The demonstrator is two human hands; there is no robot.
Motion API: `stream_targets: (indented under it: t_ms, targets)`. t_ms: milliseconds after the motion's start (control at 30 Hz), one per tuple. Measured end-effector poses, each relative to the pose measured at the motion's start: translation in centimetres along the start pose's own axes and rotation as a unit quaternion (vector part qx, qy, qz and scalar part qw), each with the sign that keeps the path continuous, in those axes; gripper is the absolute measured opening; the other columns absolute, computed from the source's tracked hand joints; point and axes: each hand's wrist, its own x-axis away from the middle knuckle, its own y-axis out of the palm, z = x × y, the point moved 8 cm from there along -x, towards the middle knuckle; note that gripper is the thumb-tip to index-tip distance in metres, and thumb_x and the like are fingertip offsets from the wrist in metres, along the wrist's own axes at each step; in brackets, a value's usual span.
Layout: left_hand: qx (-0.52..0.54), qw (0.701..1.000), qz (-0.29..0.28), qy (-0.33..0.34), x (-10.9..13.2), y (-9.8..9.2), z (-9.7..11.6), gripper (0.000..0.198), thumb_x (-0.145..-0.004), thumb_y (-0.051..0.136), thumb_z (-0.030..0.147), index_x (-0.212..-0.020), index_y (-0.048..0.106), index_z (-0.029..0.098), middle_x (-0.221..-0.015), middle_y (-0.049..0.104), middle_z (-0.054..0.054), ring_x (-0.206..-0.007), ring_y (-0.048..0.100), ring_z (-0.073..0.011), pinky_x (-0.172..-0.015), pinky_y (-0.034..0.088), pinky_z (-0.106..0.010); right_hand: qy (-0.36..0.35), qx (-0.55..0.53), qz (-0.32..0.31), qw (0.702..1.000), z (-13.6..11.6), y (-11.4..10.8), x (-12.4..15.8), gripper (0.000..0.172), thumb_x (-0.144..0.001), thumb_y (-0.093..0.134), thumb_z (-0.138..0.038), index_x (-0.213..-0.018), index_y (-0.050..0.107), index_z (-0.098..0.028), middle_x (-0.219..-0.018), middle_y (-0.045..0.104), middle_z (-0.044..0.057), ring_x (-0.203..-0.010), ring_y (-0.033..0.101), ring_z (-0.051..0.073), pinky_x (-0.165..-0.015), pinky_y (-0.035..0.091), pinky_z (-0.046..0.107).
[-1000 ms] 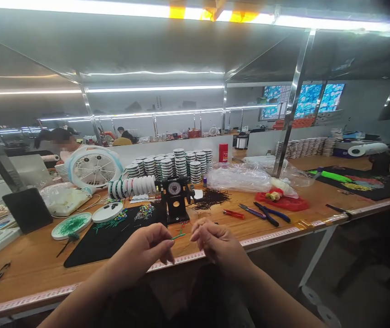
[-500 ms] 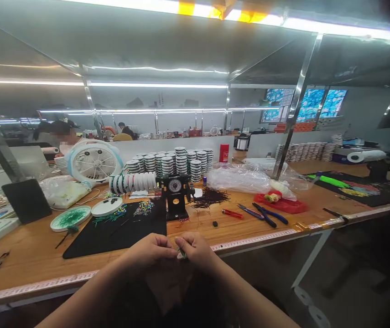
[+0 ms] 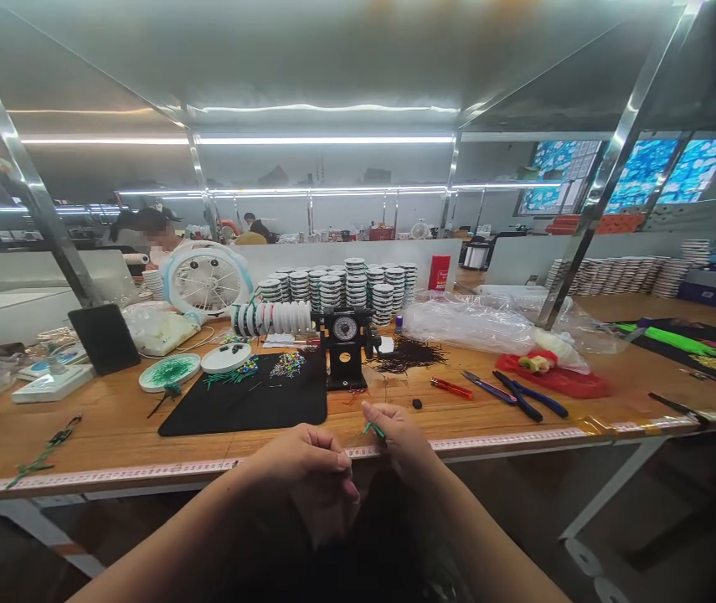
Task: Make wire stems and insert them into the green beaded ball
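My right hand (image 3: 400, 437) is closed in a pinch at the table's front edge, gripping a short piece of green cord (image 3: 373, 430) whose ends stick out past the fingers. To its left and a little lower, my left hand (image 3: 315, 461) is closed, thumb against curled fingers; anything between them is too small or hidden to make out. The hands are apart. Beyond them a black mat (image 3: 250, 406) carries small coloured beads (image 3: 287, 363) and short green pieces (image 3: 223, 377). At its right edge stands a black winding device (image 3: 343, 339) with a row of white spools (image 3: 275, 318).
Blue-handled pliers (image 3: 530, 396), scissors (image 3: 489, 386) and a red cutter (image 3: 451, 388) lie to the right. Stacked spools (image 3: 354, 289) stand behind, beside clear plastic (image 3: 464, 322). A white fan (image 3: 207, 280) and a dish of green bits (image 3: 169, 373) are left. A tape measure (image 3: 489, 441) lines the front edge.
My hands have moved from touching to apart, with the green cord staying in my right hand. The camera has turned left, so the table's contents appear further right.
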Motion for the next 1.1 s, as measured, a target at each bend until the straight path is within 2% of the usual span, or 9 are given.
stream_targets:
  t_ms: [200,367,600,767,900,967,1100]
  targets:
    - [0.026,1.0,-0.002,-0.009,0.3,-0.2,-0.9,0.015,-0.068,0.067,0.025,-0.069,0.06,0.012,-0.069,0.07,-0.01,-0.069,0.065,-0.0214,-0.07,0.046,-0.032,0.036,-0.133,0.015,0.99,-0.1,-0.1,0.1,0.047,-0.072,0.061,-0.05,-0.058,0.03,-0.019,-0.046,0.021,-0.01,-0.039,0.013,0.003,-0.039,0.005,0.022]
    - [0.037,0.999,0.01,-0.013,0.6,-0.2,-0.9,0.016,-0.067,0.068,0.024,-0.067,0.059,0.012,-0.066,0.07,-0.01,-0.067,0.066,-0.0211,-0.067,0.046,-0.03,0.039,-0.162,0.01,0.986,0.0,-0.1,0.0,0.047,-0.072,0.063,-0.048,-0.058,0.029,-0.018,-0.046,0.023,-0.01,-0.039,0.014,0.002,-0.039,0.005,0.022]
    - [0.046,0.999,0.015,-0.003,0.2,-0.5,-1.3,0.018,-0.065,0.07,0.026,-0.067,0.06,0.011,-0.064,0.069,-0.01,-0.068,0.066,-0.022,-0.071,0.046,-0.032,0.052,-0.173,0.018,0.983,0.0,-0.1,0.0,0.049,-0.069,0.064,-0.05,-0.059,0.028,-0.019,-0.046,0.022,-0.011,-0.039,0.012,0.002,-0.039,0.004,0.021]
    - [0.035,0.999,0.011,-0.012,0.0,-0.3,-1.3,0.024,-0.062,0.073,0.031,-0.067,0.061,0.01,-0.067,0.069,-0.012,-0.069,0.065,-0.0216,-0.072,0.045,-0.032,0.029,-0.117,0.021,0.992,-0.1,-0.3,-0.1,0.05,-0.072,0.056,-0.058,-0.06,0.026,-0.02,-0.047,0.02,-0.011,-0.039,0.011,0.003,-0.038,0.007,0.021]
    - [0.023,1.0,0.007,-0.013,-0.3,0.5,-1.1,0.028,-0.06,0.075,0.026,-0.08,0.063,0.01,-0.073,0.07,-0.01,-0.071,0.064,-0.0196,-0.073,0.044,-0.03,-0.003,-0.037,-0.011,0.999,-0.3,0.0,0.0,0.049,-0.074,0.052,-0.06,-0.057,0.03,-0.019,-0.045,0.022,-0.009,-0.039,0.016,0.004,-0.039,0.01,0.023]
    - [0.019,1.0,0.019,-0.012,-0.9,0.6,-1.1,0.032,-0.061,0.074,0.027,-0.085,0.061,0.01,-0.067,0.068,-0.007,-0.064,0.062,-0.0176,-0.067,0.044,-0.029,-0.017,-0.006,-0.029,0.999,-0.4,0.3,0.2,0.05,-0.073,0.055,-0.059,-0.054,0.034,-0.018,-0.046,0.025,-0.008,-0.042,0.02,0.004,-0.042,0.013,0.023]
    - [0.0,0.998,0.056,0.021,-2.3,0.1,-1.3,0.033,-0.066,0.072,0.04,-0.073,0.054,0.013,-0.053,0.063,-0.002,-0.05,0.057,-0.0138,-0.056,0.042,-0.027,-0.039,0.037,-0.07,0.996,-0.7,1.2,0.7,0.051,-0.073,0.056,-0.057,-0.051,0.038,-0.015,-0.049,0.03,-0.006,-0.048,0.025,0.005,-0.047,0.016,0.023]
